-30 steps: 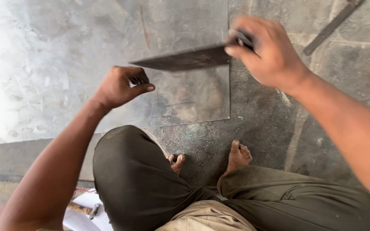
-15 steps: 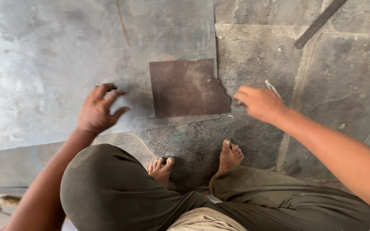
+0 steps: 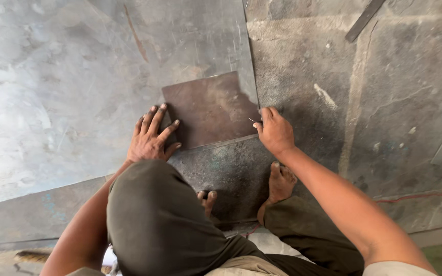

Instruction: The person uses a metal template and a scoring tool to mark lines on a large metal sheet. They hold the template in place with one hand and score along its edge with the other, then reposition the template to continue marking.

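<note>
Two bare hands press a small rusty metal plate [image 3: 208, 108] flat.
Left hand [image 3: 150, 137] spread wide on its left edge; right hand [image 3: 274, 131] curled at its right corner.

Left toes [image 3: 207, 198] half behind the raised knee [image 3: 154, 214], metal strip [image 3: 364, 19] cut by the top edge.

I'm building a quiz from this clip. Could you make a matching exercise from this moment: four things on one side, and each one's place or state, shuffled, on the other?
Things:
1. left hand
2. right hand
3. brown metal plate
4. dark flat bar

Places or states:
A. lying flat on the large grey sheet
B. at the plate's right corner
C. top right, on the stone floor
D. fingers spread on the plate's left edge

Pairs: 1-D, 2-B, 3-A, 4-C
</note>
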